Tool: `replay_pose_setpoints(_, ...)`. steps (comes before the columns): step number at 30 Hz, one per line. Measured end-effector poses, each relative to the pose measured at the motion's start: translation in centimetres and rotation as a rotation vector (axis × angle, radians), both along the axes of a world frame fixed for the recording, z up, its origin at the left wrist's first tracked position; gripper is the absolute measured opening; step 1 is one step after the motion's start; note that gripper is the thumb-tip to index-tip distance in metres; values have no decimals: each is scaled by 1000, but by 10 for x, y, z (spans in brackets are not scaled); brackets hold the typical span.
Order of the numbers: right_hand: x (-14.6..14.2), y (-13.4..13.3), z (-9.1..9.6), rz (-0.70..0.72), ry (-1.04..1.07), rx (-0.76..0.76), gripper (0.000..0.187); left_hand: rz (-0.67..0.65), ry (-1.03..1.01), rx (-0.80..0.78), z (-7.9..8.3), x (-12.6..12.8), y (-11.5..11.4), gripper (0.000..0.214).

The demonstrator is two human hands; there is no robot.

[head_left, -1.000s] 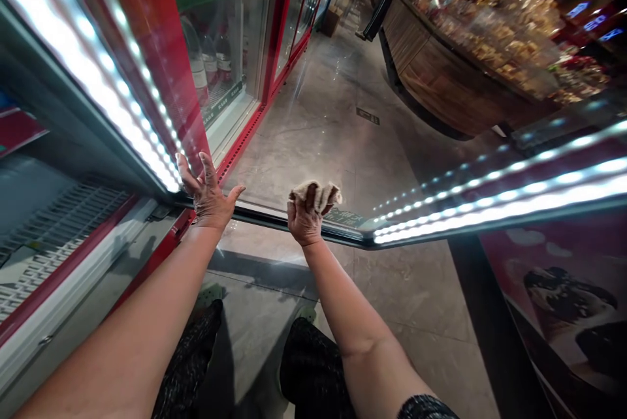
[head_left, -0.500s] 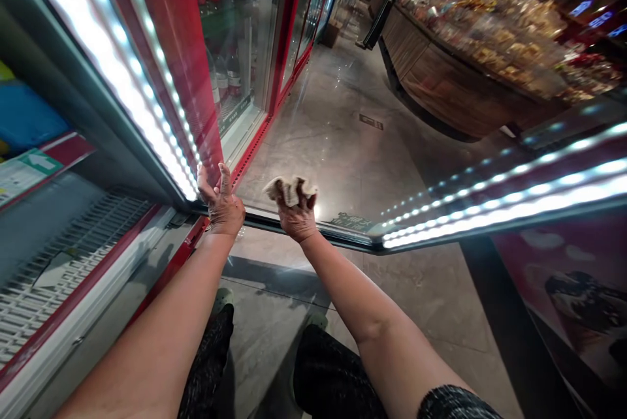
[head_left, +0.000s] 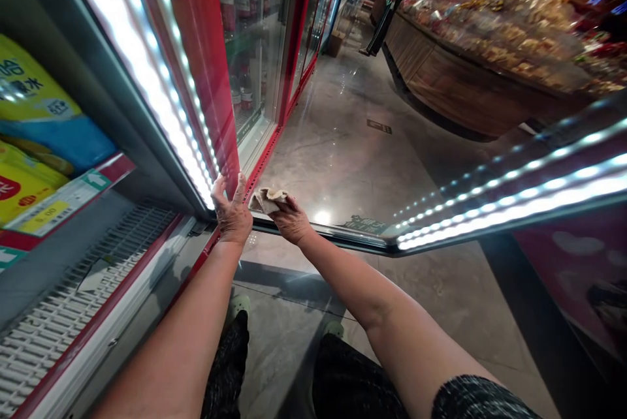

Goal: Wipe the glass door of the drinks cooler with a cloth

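Note:
A glass cooler door (head_left: 337,177) stands swung out before me, with bright light strips along its sides. Near its lower corner on the hinge side, my left hand (head_left: 234,213) is at the glass, fingers spread, holding nothing. Just to the right, my right hand (head_left: 292,220) grips a crumpled beige cloth (head_left: 268,199) at the glass, just above the bottom frame (head_left: 337,236). The cloth's left end is close to my left hand. Its underside, facing the glass, is hidden.
On the left, the cooler holds yellow and blue packages (head_left: 44,106) above a white wire rack (head_left: 63,321). Red-framed coolers (head_left: 294,47) with bottles line the wall beyond. A wooden display counter (head_left: 455,73) bears bagged goods; a person (head_left: 386,21) stands beside it.
My right hand has moved left along the bottom of the glass with the cloth, closer to my left hand. My left hand stays by the corner. The view has shifted slightly, showing more packages.

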State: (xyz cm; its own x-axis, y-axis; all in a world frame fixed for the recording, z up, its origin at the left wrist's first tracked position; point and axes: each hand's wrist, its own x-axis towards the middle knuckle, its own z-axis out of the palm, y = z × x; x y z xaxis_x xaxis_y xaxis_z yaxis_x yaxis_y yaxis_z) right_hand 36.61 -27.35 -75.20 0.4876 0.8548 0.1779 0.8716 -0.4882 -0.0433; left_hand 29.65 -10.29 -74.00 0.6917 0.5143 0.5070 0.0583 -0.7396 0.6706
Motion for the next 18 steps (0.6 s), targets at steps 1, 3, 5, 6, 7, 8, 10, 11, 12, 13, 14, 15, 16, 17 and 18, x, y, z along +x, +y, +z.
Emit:
replay_pose_setpoints(1,0,1,-1,29,-3,-11,36,-2,-6,4,2,0,2,62)
replay_pose_setpoints(3,1,4,1,25,-42,23,37,-7,-13,13,7,-1,6,58)
replay_pose_setpoints(5,2,10,7,-28,-93,92,43,-4,-25,34,12,-2,9,53)
replay_pose_setpoints(6,4,14,9,-53,-109,121,46,4,-35,48,14,-2,10,50)
replay_pose_setpoints(7,5,18,11,-70,-115,139,47,17,-47,64,16,-3,10,46)
replay_pose_setpoints(8,6,23,11,-74,-109,144,47,35,-62,76,19,-3,11,43)
replay_pose_setpoints(10,7,30,7,-45,-74,120,44,62,-90,83,24,-4,12,39)
replay_pose_setpoints(11,8,32,4,-24,-51,98,42,62,-103,78,26,-5,14,39)
replay_pose_setpoints(12,8,33,1,-6,-28,73,42,55,-114,72,29,-5,16,40)
replay_pose_setpoints(13,8,33,-1,8,-7,50,41,51,-127,64,31,-5,19,42)
replay_pose_setpoints(14,8,33,-2,18,9,32,41,54,-139,56,34,-5,23,45)
replay_pose_setpoints(15,8,33,-1,27,20,23,40,63,-149,52,37,-4,27,49)
replay_pose_setpoints(16,8,35,1,33,25,25,40,77,-161,51,40,-3,31,53)
replay_pose_setpoints(17,8,37,4,39,24,41,40,87,-176,55,42,-2,35,57)
replay_pose_setpoints(18,8,42,7,43,20,66,41,89,-196,60,45,0,39,60)
